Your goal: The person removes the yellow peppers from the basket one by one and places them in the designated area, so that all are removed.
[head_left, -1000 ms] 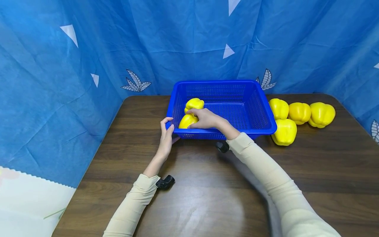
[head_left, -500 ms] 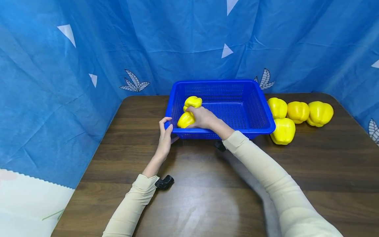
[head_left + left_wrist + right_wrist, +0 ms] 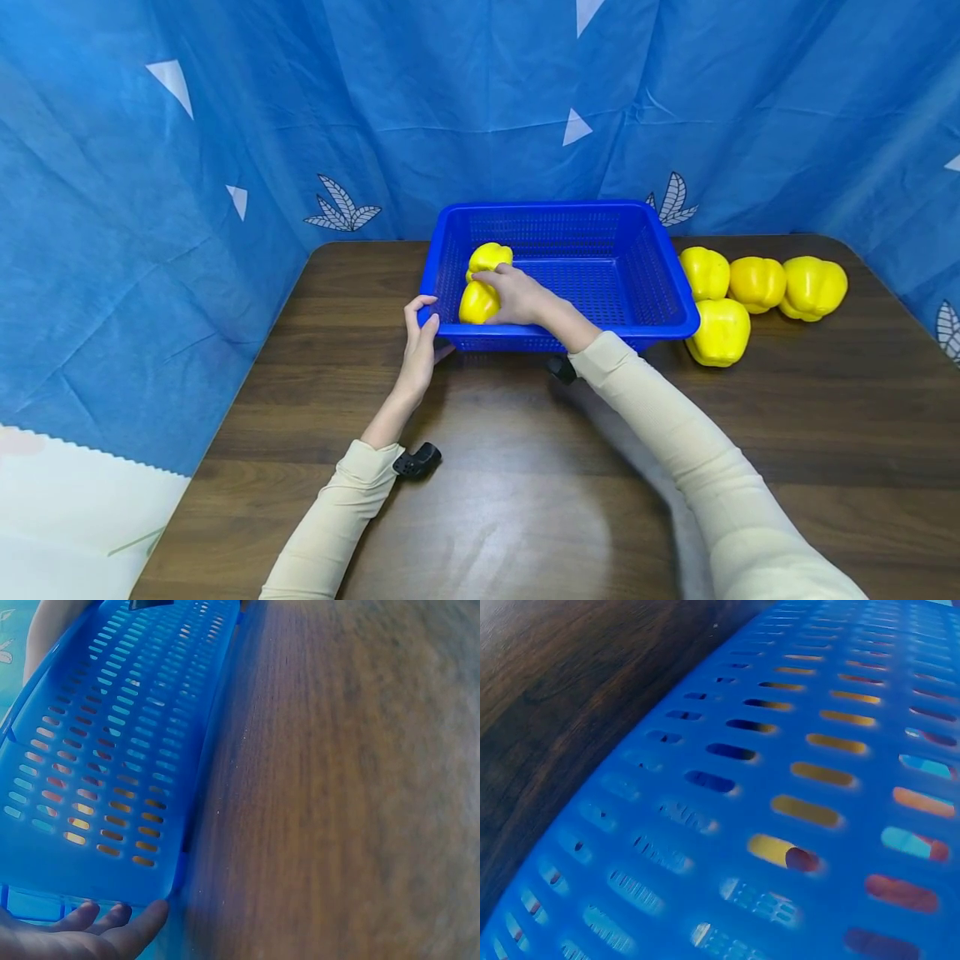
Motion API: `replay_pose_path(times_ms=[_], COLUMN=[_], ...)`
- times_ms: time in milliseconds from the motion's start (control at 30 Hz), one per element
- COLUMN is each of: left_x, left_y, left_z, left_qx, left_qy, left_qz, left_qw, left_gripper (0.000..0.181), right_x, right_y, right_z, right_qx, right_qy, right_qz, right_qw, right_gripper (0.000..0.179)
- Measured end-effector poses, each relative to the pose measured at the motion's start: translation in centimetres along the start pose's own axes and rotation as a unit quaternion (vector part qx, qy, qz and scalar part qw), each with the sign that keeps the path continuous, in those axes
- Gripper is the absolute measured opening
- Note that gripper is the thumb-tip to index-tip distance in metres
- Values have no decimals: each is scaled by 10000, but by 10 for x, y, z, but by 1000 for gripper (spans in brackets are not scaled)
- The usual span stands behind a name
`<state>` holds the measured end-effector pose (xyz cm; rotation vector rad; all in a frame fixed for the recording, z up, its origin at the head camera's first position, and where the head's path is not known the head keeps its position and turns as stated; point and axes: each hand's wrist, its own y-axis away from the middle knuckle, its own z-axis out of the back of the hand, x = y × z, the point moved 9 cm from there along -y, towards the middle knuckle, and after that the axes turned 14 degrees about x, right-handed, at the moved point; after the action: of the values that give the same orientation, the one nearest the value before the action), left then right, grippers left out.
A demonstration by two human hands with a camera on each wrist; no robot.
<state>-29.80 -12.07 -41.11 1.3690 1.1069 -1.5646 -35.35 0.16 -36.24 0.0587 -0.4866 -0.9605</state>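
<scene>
A blue perforated plastic basket (image 3: 570, 332) stands at the back of the table. My left hand (image 3: 417, 350) grips its front left corner, thumb on the rim; in the left wrist view the fingertips (image 3: 142, 926) lie against the basket's lower end. Reaching over the front rim, my right hand (image 3: 519, 298) holds a yellow bell pepper (image 3: 477, 303) inside at the left end, fingers over its top and thumb low at its right side. Right behind it sits another yellow bell pepper (image 3: 491, 256). Through the slots of the basket wall (image 3: 742, 817), the right wrist view shows patches of yellow.
Several yellow bell peppers (image 3: 757, 284) sit to the right of the basket, the front one (image 3: 718, 333) close against its right end. A blue curtain (image 3: 480, 100) hangs behind the brown wooden table (image 3: 510, 500).
The front pepper in the basket has turned more upright and shifted slightly right under my right hand. My left hand keeps its grip on the basket corner.
</scene>
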Motion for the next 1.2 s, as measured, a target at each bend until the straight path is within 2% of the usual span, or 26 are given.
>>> replay_pose_path(times_ms=[200, 567, 900, 1200], left_x=[0, 0, 0, 0], left_y=[0, -1, 0, -1], left_z=[0, 0, 1, 1], left_qx=[9, -48, -83, -64], left_qy=[7, 121, 193, 155], left_qz=[12, -34, -75, -56], left_qw=[10000, 9999, 9997, 9998], left_gripper=[34, 35, 36, 36], right_x=[-1, -4, -5, -2], right_y=[0, 6, 3, 4], right_z=[4, 6, 0, 3], right_qx=[-285, -311, -66, -323], right_qy=[121, -4, 43, 209], right_qz=[-122, -159, -279, -217], right_qw=[9994, 9994, 9996, 9990], right_gripper=[72, 69, 69, 66])
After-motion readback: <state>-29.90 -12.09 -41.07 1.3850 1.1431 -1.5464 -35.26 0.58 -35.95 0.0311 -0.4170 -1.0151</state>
